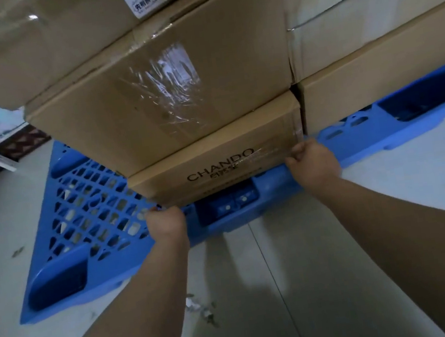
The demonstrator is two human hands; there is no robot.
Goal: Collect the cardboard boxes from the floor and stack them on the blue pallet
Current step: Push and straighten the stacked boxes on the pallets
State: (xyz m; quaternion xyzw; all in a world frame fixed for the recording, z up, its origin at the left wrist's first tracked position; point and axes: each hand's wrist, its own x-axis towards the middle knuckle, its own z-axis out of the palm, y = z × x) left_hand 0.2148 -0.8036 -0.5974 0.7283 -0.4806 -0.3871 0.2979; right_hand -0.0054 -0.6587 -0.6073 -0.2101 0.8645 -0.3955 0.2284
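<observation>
On front edge of blue pallet (pixel 355 146), btm of stack at 12 o'clock: CHANDO box (pixel 215 166), directly under taped box (pixel 149 107). L hand (pixel 166 222) at box's 7 o'clock, fingers curled on lower-left corner; R hand (pixel 312 161) at 4 o'clock, clamped on lower-right corner. Hands well apart, both gripping same box. Second stack (pixel 368 33) at 2 o'clock, just beside. Paper scraps (pixel 201 308) on floor (pixel 339 237) at 6 o'clock.

matt cardboard boxes (pixel 167 113), glossy clear tape (pixel 170 70), smooth blue plastic pallet (pixel 60 282)
</observation>
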